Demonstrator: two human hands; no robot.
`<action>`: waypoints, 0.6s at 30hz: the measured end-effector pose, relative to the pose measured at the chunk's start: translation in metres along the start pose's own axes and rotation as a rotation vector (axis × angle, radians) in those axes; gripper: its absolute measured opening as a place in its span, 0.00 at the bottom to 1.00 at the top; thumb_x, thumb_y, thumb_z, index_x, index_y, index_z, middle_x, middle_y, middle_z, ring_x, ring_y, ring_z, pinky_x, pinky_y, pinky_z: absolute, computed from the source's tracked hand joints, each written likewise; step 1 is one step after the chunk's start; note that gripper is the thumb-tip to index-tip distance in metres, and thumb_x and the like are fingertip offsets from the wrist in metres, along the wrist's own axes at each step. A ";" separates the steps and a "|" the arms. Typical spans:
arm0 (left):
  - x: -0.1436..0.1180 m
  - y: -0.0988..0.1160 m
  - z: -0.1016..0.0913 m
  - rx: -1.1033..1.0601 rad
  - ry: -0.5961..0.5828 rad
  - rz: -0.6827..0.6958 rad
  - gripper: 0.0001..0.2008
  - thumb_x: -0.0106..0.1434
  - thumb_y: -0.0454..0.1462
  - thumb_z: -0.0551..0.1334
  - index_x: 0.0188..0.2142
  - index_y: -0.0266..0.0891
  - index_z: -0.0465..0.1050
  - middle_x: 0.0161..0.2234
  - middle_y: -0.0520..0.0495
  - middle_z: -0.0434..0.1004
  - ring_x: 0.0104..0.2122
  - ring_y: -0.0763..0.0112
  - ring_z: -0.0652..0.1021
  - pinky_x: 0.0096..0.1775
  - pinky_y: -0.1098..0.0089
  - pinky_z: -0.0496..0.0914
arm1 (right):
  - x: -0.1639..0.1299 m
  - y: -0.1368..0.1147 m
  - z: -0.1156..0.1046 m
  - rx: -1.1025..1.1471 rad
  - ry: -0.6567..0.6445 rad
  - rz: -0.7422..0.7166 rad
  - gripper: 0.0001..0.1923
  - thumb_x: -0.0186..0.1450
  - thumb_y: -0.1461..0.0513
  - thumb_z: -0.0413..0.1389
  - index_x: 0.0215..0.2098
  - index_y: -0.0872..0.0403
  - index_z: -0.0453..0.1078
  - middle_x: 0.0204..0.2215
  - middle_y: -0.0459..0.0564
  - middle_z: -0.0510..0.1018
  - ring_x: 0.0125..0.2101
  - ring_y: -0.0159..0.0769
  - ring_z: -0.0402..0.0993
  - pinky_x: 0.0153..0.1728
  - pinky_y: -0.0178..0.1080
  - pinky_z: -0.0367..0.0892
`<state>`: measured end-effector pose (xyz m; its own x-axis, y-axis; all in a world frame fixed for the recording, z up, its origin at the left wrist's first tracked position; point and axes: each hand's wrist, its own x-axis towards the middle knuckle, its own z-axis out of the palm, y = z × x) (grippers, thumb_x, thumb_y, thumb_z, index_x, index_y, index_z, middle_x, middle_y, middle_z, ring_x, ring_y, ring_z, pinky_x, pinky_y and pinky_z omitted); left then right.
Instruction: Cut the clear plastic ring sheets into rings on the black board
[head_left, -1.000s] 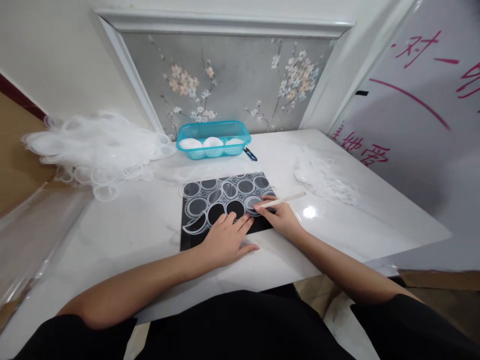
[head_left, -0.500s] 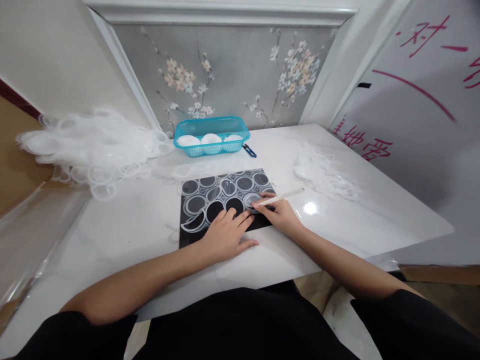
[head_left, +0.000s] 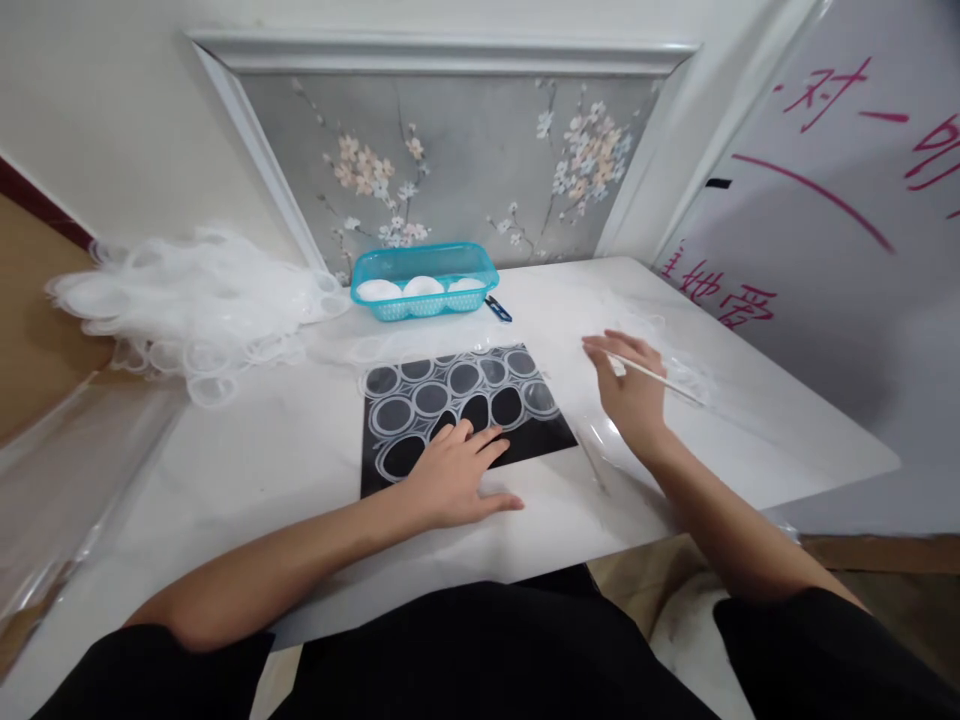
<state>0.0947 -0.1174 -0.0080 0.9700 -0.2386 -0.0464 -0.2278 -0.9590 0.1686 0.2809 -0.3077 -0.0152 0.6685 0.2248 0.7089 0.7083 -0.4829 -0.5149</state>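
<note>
My left hand (head_left: 454, 475) lies with fingers spread, fingertips pressing on a black sheet (head_left: 544, 435) printed with rows of grey-white rings. Several ovals inside the rings are plain black, others greyer. Off to the right, my right hand (head_left: 630, 390) is raised over the table, closed around a thin white stick-like tool (head_left: 679, 388) that slants down to the right. Whether its fingertips also pinch some clear film, I cannot make out. Behind that hand is a loose heap of translucent scraps (head_left: 686, 368), partly covered by it.
At the back stands a blue plastic basket (head_left: 424, 262) with white rounded things in it. Small blue thread snips (head_left: 498, 309) lie beside it. A big pile of translucent white rings (head_left: 202, 310) fills the back left. A whiteboard (head_left: 817, 260) leans at the right edge.
My right hand has lifted off the sheet and moved right towards the scrap heap, still holding the tool. My left hand stays on the sheet; the view has shifted slightly.
</note>
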 end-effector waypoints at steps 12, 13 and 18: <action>0.048 0.020 0.001 0.179 0.057 0.045 0.36 0.66 0.58 0.47 0.61 0.34 0.59 0.60 0.42 0.62 0.53 0.53 0.64 0.51 0.58 0.57 | -0.036 0.001 0.015 0.351 -0.300 0.194 0.14 0.65 0.54 0.53 0.35 0.52 0.77 0.37 0.51 0.80 0.43 0.43 0.74 0.48 0.45 0.68; 0.050 0.020 0.003 0.174 0.056 0.045 0.36 0.66 0.58 0.47 0.61 0.34 0.60 0.60 0.42 0.63 0.53 0.53 0.64 0.51 0.58 0.58 | -0.034 0.001 0.012 0.306 -0.165 0.195 0.14 0.65 0.54 0.52 0.36 0.53 0.77 0.38 0.52 0.80 0.46 0.43 0.73 0.50 0.46 0.66; 0.051 0.019 0.006 0.166 0.075 0.057 0.35 0.66 0.57 0.48 0.60 0.32 0.62 0.57 0.41 0.66 0.52 0.53 0.64 0.50 0.58 0.58 | -0.033 0.004 0.009 0.170 -0.166 0.076 0.13 0.66 0.55 0.52 0.37 0.50 0.77 0.39 0.51 0.80 0.53 0.44 0.67 0.56 0.49 0.60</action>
<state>0.1397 -0.1486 -0.0128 0.9574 -0.2870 0.0334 -0.2872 -0.9578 0.0040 0.2641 -0.3095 -0.0455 0.7397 0.3355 0.5833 0.6729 -0.3580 -0.6474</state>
